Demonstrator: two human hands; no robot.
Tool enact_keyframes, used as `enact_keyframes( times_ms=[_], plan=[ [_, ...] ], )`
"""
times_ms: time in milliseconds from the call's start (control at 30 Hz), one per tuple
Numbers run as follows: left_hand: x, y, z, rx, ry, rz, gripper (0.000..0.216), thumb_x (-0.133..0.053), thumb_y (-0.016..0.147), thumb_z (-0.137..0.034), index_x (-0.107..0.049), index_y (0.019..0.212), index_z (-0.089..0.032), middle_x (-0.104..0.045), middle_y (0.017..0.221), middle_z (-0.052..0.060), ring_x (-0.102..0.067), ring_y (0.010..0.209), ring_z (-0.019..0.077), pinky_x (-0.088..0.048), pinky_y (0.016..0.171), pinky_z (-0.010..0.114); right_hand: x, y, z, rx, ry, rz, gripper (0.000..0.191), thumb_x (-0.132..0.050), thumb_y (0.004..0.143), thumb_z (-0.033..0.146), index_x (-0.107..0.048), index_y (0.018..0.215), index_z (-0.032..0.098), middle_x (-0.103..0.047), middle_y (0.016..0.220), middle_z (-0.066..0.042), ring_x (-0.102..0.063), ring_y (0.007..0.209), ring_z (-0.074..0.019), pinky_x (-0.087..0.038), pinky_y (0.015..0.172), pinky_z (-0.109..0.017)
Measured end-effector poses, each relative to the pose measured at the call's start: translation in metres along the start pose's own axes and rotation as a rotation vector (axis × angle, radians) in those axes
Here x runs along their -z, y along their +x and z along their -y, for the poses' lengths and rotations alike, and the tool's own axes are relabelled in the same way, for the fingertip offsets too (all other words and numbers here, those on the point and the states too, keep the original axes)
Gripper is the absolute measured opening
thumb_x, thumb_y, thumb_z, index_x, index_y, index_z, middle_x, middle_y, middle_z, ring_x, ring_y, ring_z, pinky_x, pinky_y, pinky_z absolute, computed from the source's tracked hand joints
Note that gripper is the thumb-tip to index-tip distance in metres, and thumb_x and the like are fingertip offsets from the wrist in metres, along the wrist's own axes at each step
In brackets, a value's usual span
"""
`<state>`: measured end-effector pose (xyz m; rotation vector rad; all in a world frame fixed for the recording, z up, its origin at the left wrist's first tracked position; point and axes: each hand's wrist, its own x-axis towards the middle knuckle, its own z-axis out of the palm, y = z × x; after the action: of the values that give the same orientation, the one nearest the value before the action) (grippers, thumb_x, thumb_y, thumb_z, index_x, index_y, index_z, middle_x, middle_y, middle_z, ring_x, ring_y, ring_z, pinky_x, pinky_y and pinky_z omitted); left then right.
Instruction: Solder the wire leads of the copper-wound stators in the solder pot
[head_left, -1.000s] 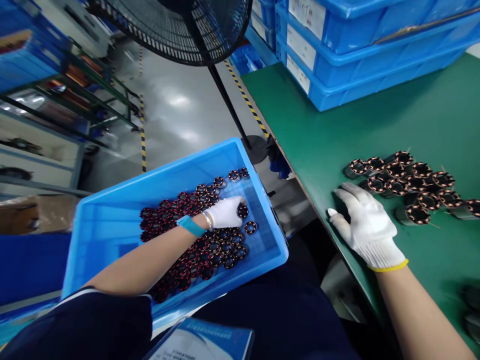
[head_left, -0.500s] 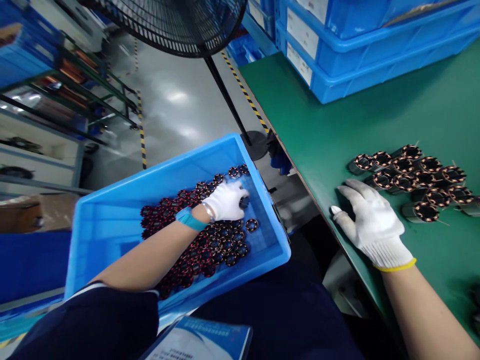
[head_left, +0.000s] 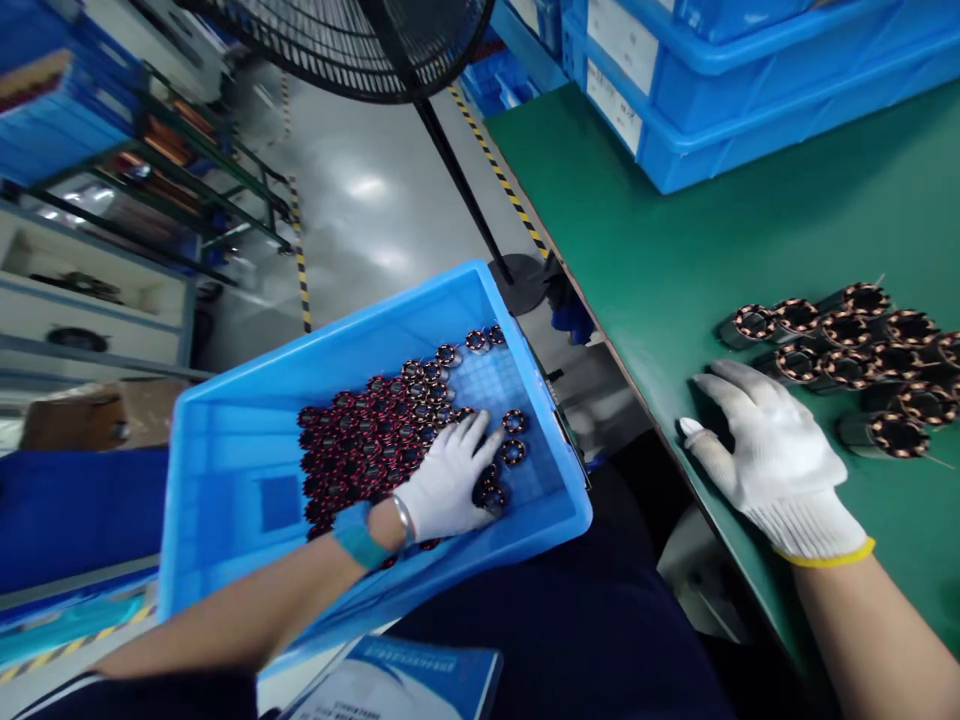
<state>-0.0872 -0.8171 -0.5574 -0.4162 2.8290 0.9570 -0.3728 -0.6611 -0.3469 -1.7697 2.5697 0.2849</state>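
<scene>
My left hand [head_left: 448,478], in a white glove, is inside a blue plastic bin [head_left: 247,395]. Its fingers are spread over small ring-shaped motor stators [head_left: 360,435], several of them half hidden under the palm and fingertips. Two stators [head_left: 514,437] stand beside the fingers, toward the bin's right wall. Gloved as well, my right hand [head_left: 776,450] lies on the green tabletop [head_left: 645,270] with fingers stretched out and nothing visible in it. Just beyond its fingertips stands a group of stators [head_left: 847,335] with copper-coloured windings; one stator [head_left: 885,435] lies tilted nearby.
Stacked blue crates [head_left: 720,110] occupy the back of the table. A black pedestal fan [head_left: 360,50] stands on the floor beyond the bin. Shelving [head_left: 90,300] and a cardboard box [head_left: 97,415] are at the left. An ID card [head_left: 390,680] hangs in front of me.
My left hand has let go of a stator, which now stands by the bin's right side, and has moved nearer to me with its fingers spread. My right hand stays on the table.
</scene>
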Motion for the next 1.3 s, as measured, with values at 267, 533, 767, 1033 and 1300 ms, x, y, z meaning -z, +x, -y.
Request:
enact_keyframes(
  times_ms=[267, 533, 767, 1033, 1300],
  plan=[
    [-0.038, 0.035, -0.017, 0.128, 0.016, -0.113, 0.08, -0.048, 0.085, -0.053, -0.031, 0.147, -0.006, -0.024, 0.155, 0.023, -0.013, 0.145, 0.0412, -0.013, 0.115, 0.059, -0.003, -0.001, -0.002, 0.02, 0.02, -0.037, 0.047, -0.05, 0.091, 0.043, -0.053, 0.128, 0.014, -0.051, 0.136, -0.014, -0.048, 0.125, -0.0317, -0.04, 0.106, -0.047],
    [-0.028, 0.056, -0.03, 0.266, 0.038, -0.145, 0.122, -0.068, 0.052, -0.075, -0.03, 0.148, -0.009, -0.012, 0.157, 0.026, -0.007, 0.143, 0.0488, -0.006, 0.111, 0.067, -0.003, -0.001, -0.002, 0.029, 0.021, -0.042, 0.046, -0.052, 0.091, 0.042, -0.054, 0.127, 0.013, -0.051, 0.136, -0.014, -0.048, 0.125, -0.0313, -0.04, 0.106, -0.046],
    [-0.027, 0.062, -0.021, 0.29, 0.071, -0.12, 0.105, -0.066, 0.064, -0.065, -0.029, 0.15, -0.017, -0.023, 0.157, 0.017, -0.024, 0.14, 0.041, -0.025, 0.108, 0.059, -0.004, -0.002, -0.004, 0.033, 0.023, -0.052, 0.047, -0.052, 0.09, 0.042, -0.054, 0.127, 0.013, -0.051, 0.136, -0.014, -0.048, 0.124, -0.0317, -0.041, 0.106, -0.047],
    [-0.031, 0.062, -0.018, 0.34, 0.064, -0.108, 0.09, -0.062, 0.074, -0.054, -0.029, 0.149, -0.017, -0.018, 0.159, 0.016, -0.047, 0.12, 0.0355, -0.047, 0.09, 0.045, -0.003, -0.001, -0.003, 0.027, 0.026, -0.049, 0.046, -0.051, 0.09, 0.042, -0.055, 0.126, 0.013, -0.052, 0.134, -0.014, -0.049, 0.123, -0.0318, -0.041, 0.105, -0.048],
    [-0.032, 0.06, -0.028, 0.328, -0.019, -0.112, 0.075, -0.062, 0.078, -0.048, -0.036, 0.146, -0.031, -0.021, 0.156, 0.014, -0.042, 0.126, 0.0363, -0.043, 0.095, 0.048, -0.003, -0.002, -0.003, 0.032, 0.035, -0.048, 0.047, -0.052, 0.09, 0.042, -0.053, 0.128, 0.015, -0.051, 0.136, -0.013, -0.048, 0.125, -0.0312, -0.04, 0.106, -0.047]
  ],
)
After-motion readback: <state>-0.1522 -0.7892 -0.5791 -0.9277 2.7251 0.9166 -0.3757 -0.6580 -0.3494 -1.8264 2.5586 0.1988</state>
